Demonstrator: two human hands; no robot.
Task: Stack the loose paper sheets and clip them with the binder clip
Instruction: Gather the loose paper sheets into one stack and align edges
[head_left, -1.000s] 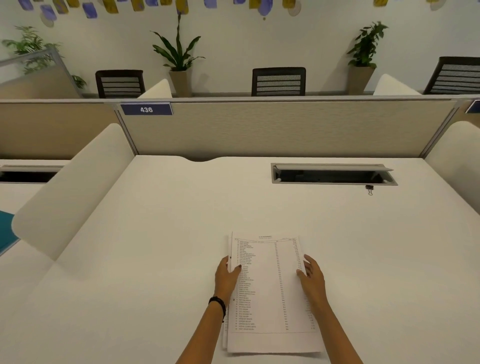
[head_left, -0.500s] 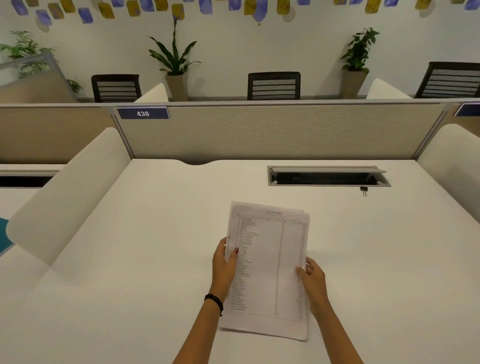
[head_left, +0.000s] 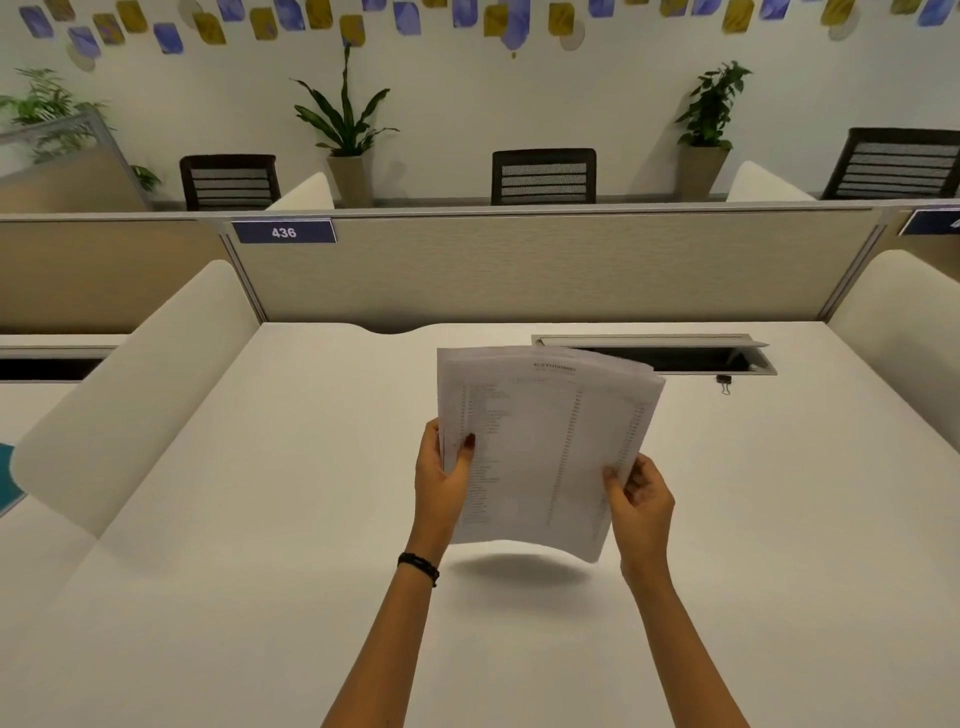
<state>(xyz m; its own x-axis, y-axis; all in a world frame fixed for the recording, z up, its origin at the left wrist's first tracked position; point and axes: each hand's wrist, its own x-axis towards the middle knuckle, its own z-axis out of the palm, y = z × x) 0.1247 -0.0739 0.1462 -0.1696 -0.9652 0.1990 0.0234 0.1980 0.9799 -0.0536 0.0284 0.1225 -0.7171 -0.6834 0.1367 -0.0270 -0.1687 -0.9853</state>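
Gripping the paper sheets, my left hand and right hand have lifted them off the desk for squaring; binder clip untouched.

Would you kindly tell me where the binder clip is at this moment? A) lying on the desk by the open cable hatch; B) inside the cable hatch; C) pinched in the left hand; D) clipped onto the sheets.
A: the binder clip lies on the desk at the near right corner of the cable hatch, apart from the paper sheets, which the left hand and right hand hold up.
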